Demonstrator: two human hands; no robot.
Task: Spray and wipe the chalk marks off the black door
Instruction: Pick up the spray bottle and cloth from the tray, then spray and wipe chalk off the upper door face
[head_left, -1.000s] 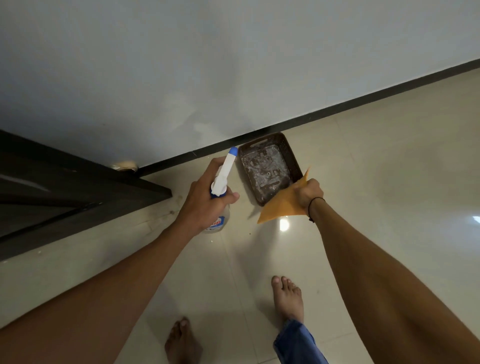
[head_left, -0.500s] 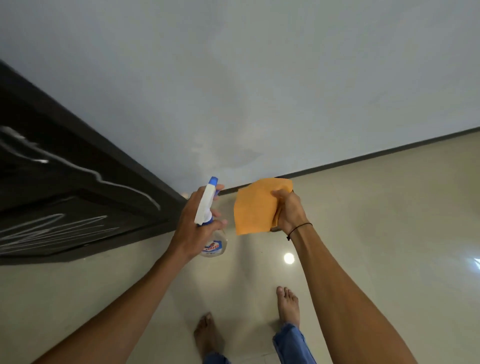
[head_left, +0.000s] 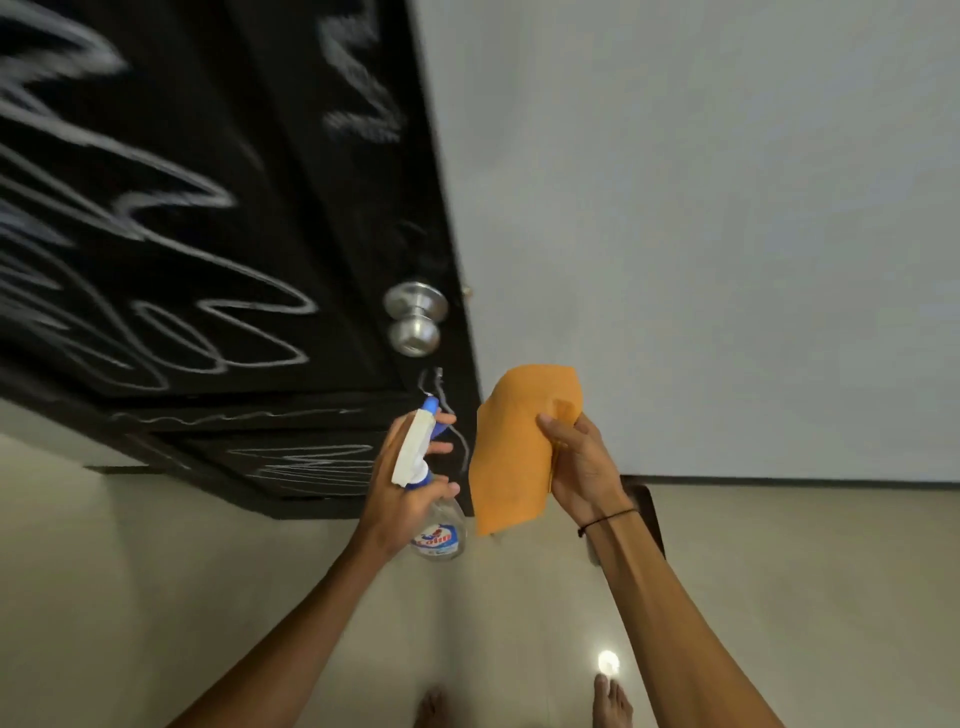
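Observation:
The black door (head_left: 270, 223) fills the upper left, covered with white chalk scribbles (head_left: 156, 218) on its panels and near its edge. A round silver knob (head_left: 415, 317) sits near the door's right edge. My left hand (head_left: 405, 493) grips a clear spray bottle (head_left: 423, 478) with a white and blue trigger head, held in front of the door's lower right corner. My right hand (head_left: 576, 467) holds an orange cloth (head_left: 511, 452) hanging just right of the bottle, in front of the wall.
A plain grey wall (head_left: 701, 234) with a dark skirting line runs right of the door. A dark brown tray (head_left: 652, 519) lies on the beige tiled floor (head_left: 156, 597) behind my right wrist. My bare feet show at the bottom edge.
The view has swung up and left, bringing the chalked door and its knob into sight. Both hands rose with the bottle and the cloth, and the tray has slipped behind my right wrist.

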